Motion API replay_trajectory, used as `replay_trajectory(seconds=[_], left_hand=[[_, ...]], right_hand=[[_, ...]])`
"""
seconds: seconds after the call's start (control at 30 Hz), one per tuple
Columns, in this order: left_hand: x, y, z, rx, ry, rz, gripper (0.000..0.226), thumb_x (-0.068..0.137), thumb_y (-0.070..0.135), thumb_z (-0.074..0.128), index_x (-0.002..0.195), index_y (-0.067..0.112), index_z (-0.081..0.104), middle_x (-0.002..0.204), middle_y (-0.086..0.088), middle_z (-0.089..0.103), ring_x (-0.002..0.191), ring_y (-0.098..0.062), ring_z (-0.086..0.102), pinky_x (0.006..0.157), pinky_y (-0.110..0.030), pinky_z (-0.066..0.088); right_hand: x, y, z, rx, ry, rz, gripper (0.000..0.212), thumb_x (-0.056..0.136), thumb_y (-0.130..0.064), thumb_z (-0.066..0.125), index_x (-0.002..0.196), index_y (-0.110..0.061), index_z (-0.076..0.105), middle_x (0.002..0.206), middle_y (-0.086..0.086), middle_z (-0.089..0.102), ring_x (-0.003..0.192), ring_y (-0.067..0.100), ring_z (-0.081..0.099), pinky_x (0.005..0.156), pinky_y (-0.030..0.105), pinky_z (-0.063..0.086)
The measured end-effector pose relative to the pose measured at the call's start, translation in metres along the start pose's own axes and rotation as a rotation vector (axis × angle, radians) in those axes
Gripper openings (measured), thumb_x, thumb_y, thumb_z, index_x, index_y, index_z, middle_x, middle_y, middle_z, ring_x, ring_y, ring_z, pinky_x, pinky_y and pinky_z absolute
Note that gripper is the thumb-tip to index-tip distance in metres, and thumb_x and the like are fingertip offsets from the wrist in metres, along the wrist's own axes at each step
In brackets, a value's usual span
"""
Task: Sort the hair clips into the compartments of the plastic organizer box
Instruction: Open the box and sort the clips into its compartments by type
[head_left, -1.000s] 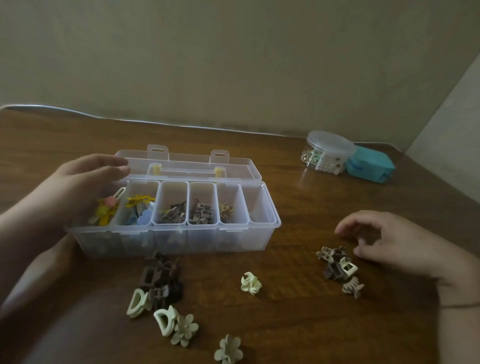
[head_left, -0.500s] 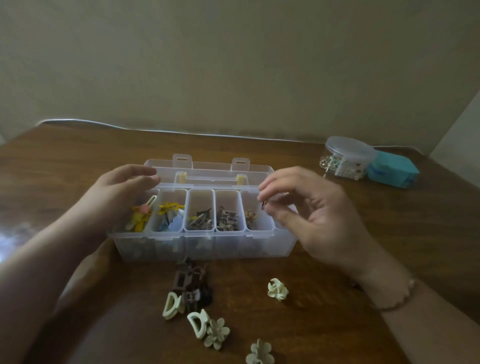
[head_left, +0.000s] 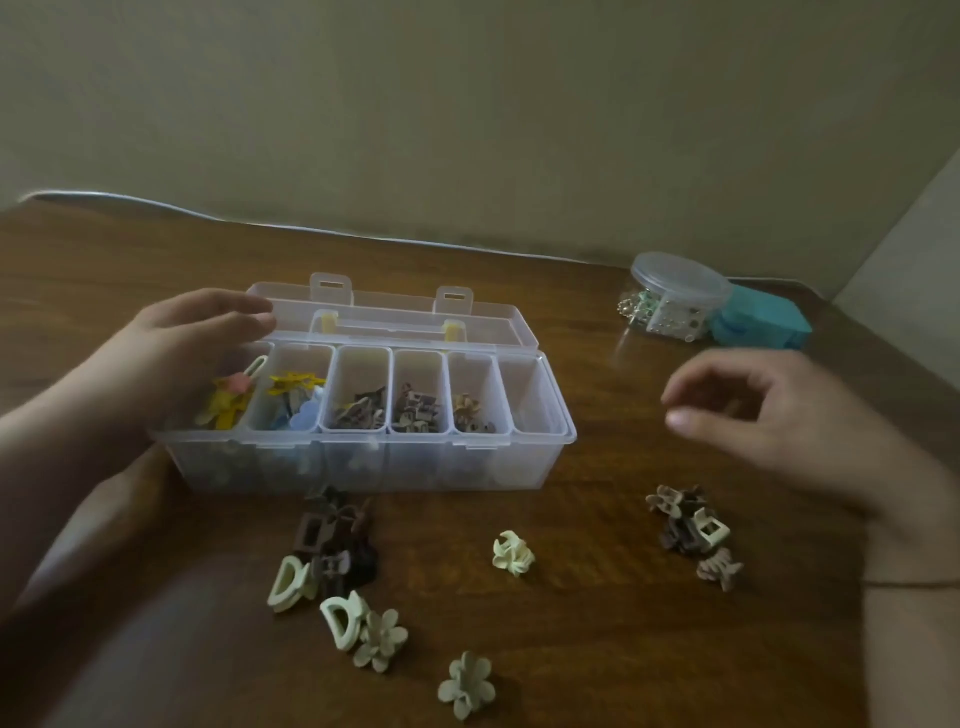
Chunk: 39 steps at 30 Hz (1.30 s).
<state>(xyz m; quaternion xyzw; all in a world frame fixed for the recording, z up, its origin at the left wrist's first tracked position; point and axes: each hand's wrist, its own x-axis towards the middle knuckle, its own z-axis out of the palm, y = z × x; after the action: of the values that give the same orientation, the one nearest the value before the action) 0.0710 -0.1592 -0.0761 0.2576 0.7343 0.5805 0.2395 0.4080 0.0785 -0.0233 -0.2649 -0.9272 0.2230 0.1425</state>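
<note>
A clear plastic organizer box (head_left: 550, 457) stands open on the wooden table, its row of compartments holding yellow, blue and brown hair clips; the rightmost compartment looks empty. My left hand (head_left: 171, 358) rests on the box's left end, fingers straight over the back rim. My right hand (head_left: 769, 415) hovers to the right of the box with loosely curled fingers, holding nothing visible. Below it lies a small pile of brown and beige clips (head_left: 691, 530). In front of the box lie dark brown clips (head_left: 337, 540), cream clips (head_left: 340, 618), a pale clip (head_left: 513, 553) and a flower clip (head_left: 466, 685).
A round clear tub (head_left: 675, 296) with small items and a teal box (head_left: 758, 325) sit at the back right near the wall. The table's right edge runs close past the teal box.
My right hand has pulled away from over the box's right compartments and moved right, now above the brown and beige pile. My left hand has stayed on the box.
</note>
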Motion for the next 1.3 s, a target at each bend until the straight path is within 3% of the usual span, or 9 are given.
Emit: replay_trajectory(seconds=[0.1, 0.27, 0.4, 0.53, 0.73, 0.93, 1.03, 1.2, 1.3], left_hand=[[0.001, -0.003, -0.001, -0.013, 0.012, 0.014, 0.024, 0.077, 0.034, 0.075, 0.101, 0.030, 0.074, 0.108, -0.013, 0.073, 0.109, -0.035, 0.067, 0.101, -0.058, 0.047], [0.000, -0.002, -0.001, -0.028, 0.010, 0.013, 0.038, 0.066, 0.040, 0.074, 0.102, 0.030, 0.074, 0.109, -0.012, 0.073, 0.108, -0.033, 0.067, 0.101, -0.056, 0.047], [-0.001, -0.001, -0.001, -0.039, 0.004, 0.009, 0.059, 0.046, 0.052, 0.075, 0.102, 0.031, 0.074, 0.112, -0.014, 0.072, 0.110, -0.035, 0.066, 0.103, -0.061, 0.044], [-0.003, 0.001, 0.000, -0.017, -0.025, 0.022, 0.039, 0.067, 0.036, 0.076, 0.105, 0.027, 0.071, 0.115, -0.015, 0.070, 0.113, -0.036, 0.065, 0.104, -0.060, 0.044], [-0.006, 0.001, 0.002, -0.008, -0.021, 0.026, 0.043, 0.068, 0.039, 0.068, 0.110, 0.027, 0.070, 0.113, -0.012, 0.071, 0.108, -0.030, 0.067, 0.099, -0.051, 0.049], [-0.006, 0.000, 0.000, -0.003, -0.018, 0.022, 0.049, 0.065, 0.043, 0.068, 0.112, 0.027, 0.069, 0.112, -0.010, 0.072, 0.109, -0.030, 0.066, 0.100, -0.053, 0.047], [-0.006, 0.000, 0.000, 0.020, -0.021, 0.018, 0.051, 0.065, 0.045, 0.067, 0.113, 0.029, 0.069, 0.113, -0.007, 0.072, 0.110, -0.028, 0.066, 0.103, -0.057, 0.046], [-0.004, 0.000, 0.000, 0.031, -0.016, 0.020, 0.054, 0.065, 0.045, 0.067, 0.115, 0.027, 0.068, 0.114, -0.009, 0.071, 0.111, -0.031, 0.065, 0.103, -0.059, 0.045], [-0.005, 0.000, 0.000, 0.027, -0.010, 0.017, 0.053, 0.065, 0.044, 0.067, 0.116, 0.027, 0.069, 0.114, -0.011, 0.071, 0.112, -0.032, 0.065, 0.103, -0.058, 0.045]], right_hand=[[-0.002, 0.008, -0.003, -0.120, -0.392, 0.111, 0.031, 0.071, -0.056, 0.071, 0.100, -0.056, 0.060, 0.099, -0.026, 0.064, 0.088, 0.005, 0.064, 0.077, 0.037, 0.057], [-0.007, 0.004, 0.002, -0.029, -0.543, 0.115, 0.041, 0.081, -0.025, 0.076, 0.102, -0.057, 0.060, 0.104, -0.029, 0.061, 0.089, 0.006, 0.064, 0.077, 0.035, 0.058], [-0.003, -0.002, 0.011, 0.048, -0.491, 0.061, 0.042, 0.084, -0.016, 0.073, 0.099, -0.053, 0.062, 0.099, -0.021, 0.064, 0.090, 0.005, 0.064, 0.080, 0.035, 0.057], [-0.001, -0.003, 0.007, 0.043, -0.369, 0.028, 0.042, 0.083, -0.018, 0.072, 0.100, -0.054, 0.060, 0.101, -0.020, 0.066, 0.094, 0.002, 0.064, 0.081, 0.036, 0.056], [0.010, -0.040, 0.041, 0.311, 0.275, -0.262, 0.021, 0.081, -0.012, 0.069, 0.097, -0.025, 0.069, 0.094, -0.007, 0.071, 0.093, 0.011, 0.068, 0.082, 0.025, 0.057], [0.021, -0.070, 0.086, 0.201, 0.171, -0.535, 0.017, 0.085, -0.005, 0.067, 0.101, -0.009, 0.072, 0.107, -0.002, 0.069, 0.108, 0.011, 0.063, 0.093, 0.029, 0.051], [0.020, -0.066, 0.083, 0.168, 0.142, -0.542, 0.016, 0.087, -0.011, 0.064, 0.101, -0.011, 0.072, 0.107, -0.003, 0.070, 0.109, 0.008, 0.063, 0.095, 0.028, 0.051], [0.003, -0.043, 0.037, 0.277, 0.359, -0.388, 0.017, 0.084, -0.007, 0.069, 0.090, -0.022, 0.070, 0.090, -0.008, 0.071, 0.088, 0.011, 0.067, 0.079, 0.020, 0.053], [-0.003, -0.022, 0.010, 0.058, 0.016, -0.228, 0.026, 0.074, -0.060, 0.068, 0.092, -0.043, 0.066, 0.094, -0.014, 0.069, 0.086, 0.008, 0.066, 0.071, 0.027, 0.056]])
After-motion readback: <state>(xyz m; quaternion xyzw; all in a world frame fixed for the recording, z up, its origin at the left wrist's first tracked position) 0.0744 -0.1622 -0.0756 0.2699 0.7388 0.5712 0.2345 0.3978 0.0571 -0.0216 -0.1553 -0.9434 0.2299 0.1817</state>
